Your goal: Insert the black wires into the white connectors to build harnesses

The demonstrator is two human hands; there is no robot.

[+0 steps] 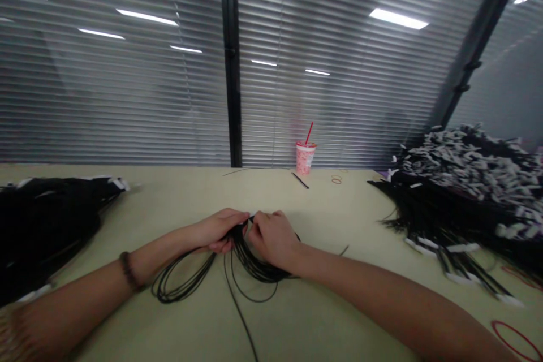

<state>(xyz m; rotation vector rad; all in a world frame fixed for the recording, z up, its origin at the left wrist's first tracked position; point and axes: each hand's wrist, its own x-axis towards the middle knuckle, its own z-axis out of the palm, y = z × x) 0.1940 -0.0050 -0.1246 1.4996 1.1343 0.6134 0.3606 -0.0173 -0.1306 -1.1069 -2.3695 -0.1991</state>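
Observation:
A bundle of thin black cables point(254, 257) hangs in loops between my two hands, just over the table. My left hand point(218, 229) is closed round the gathered middle of the bundle, thumb on top. Fingers curled, my right hand point(274, 237) grips the same bundle from the other side, close to the left fingertips. A small white piece point(253, 215) shows between the hands; most of it is hidden by the fingers. One loose cable end runs down from the bundle toward the near edge of the picture.
On the right lies a big heap of black cables with white ends point(470, 175). More black cables point(46, 220) are piled on the left. A pink cup point(305, 158) with a straw, a black pen point(300, 180) and rubber bands point(336, 179) sit at the back. A red band point(515, 335) lies front right.

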